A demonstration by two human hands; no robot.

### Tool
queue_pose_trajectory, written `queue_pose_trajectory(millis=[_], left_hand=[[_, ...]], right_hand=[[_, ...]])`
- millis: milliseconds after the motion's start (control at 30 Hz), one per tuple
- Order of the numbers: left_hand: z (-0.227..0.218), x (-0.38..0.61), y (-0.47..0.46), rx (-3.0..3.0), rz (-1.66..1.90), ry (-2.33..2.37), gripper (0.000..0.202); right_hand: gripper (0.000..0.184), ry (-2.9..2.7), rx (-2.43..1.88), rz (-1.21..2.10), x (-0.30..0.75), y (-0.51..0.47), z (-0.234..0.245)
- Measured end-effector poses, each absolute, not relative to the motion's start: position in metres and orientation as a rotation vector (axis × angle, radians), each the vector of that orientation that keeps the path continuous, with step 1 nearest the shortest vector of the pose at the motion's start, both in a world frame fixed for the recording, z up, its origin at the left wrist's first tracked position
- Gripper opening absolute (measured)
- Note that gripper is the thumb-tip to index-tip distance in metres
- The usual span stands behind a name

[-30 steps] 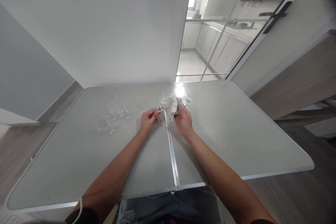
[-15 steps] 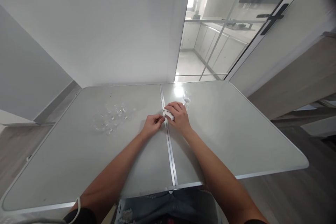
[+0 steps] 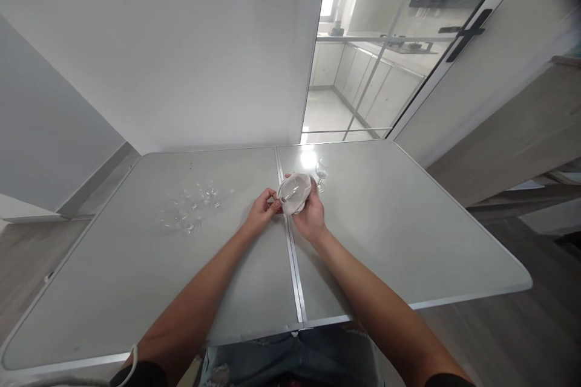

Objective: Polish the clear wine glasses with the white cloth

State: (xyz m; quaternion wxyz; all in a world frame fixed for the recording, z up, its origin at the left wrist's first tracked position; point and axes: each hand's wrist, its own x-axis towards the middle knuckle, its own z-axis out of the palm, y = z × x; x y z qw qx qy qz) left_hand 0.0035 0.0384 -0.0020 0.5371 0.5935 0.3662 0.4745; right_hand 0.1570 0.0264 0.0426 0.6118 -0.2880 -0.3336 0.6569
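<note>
A white cloth (image 3: 301, 202) lies cupped in my right hand (image 3: 313, 213), its fingers curled round from behind and beneath. Within the cloth rests the clear bowl of a wine glass (image 3: 290, 191), tilted with its mouth toward the upper right. My left hand (image 3: 261, 211) is closed at the glass's lower left end, thumb and fingers pinched together. The stem and foot are mostly hidden there. Both hands are over the table's middle seam. Just beyond my right hand stands another clear stemmed glass (image 3: 322, 172).
Several clear glasses (image 3: 190, 208) stand close together on the left half of the pale table (image 3: 408, 224). A metal strip (image 3: 294, 269) divides the tabletop. A white wall (image 3: 218, 60) rises behind it, with a glass door (image 3: 385, 60) at the back right.
My right hand has rolled from palm-down over the cloth to palm-up beneath it. The cloth has spread open, so the glass bowl shows. My left hand has hardly shifted.
</note>
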Motion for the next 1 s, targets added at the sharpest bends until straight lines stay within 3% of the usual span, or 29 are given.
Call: queue_pose_trajectory(millis=[167, 333, 500, 600, 700, 800, 1000], left_hand=[[-0.012, 0.002, 0.043, 1.427, 1.335, 0.993, 0.042], [-0.017, 0.004, 0.047, 1.341, 1.411, 0.915, 0.046], [-0.014, 0.006, 0.045, 1.37, 1.244, 0.9, 0.039], [-0.014, 0.002, 0.043, 1.353, 1.205, 0.862, 0.04], [-0.014, 0.0, 0.04, 1.232, 1.229, 0.785, 0.052], [-0.013, -0.001, 0.039, 1.078, 1.269, 0.711, 0.06], [-0.002, -0.005, 0.039, 0.994, 1.329, 0.672, 0.058]], right_hand=[[0.078, -1.03, -0.738, 1.604, 0.153, 0.018, 0.04], [0.052, -1.361, -0.743, 1.352, 0.152, 0.025, 0.025], [0.047, -1.567, -0.925, 0.916, 0.153, 0.028, 0.015], [0.041, -1.569, -1.019, 0.864, 0.155, 0.029, 0.015], [0.028, -1.455, -1.046, 1.045, 0.153, 0.03, 0.014], [0.033, -1.234, -0.911, 1.391, 0.152, 0.031, 0.015], [0.019, -0.928, -0.66, 2.009, 0.159, 0.03, 0.023]])
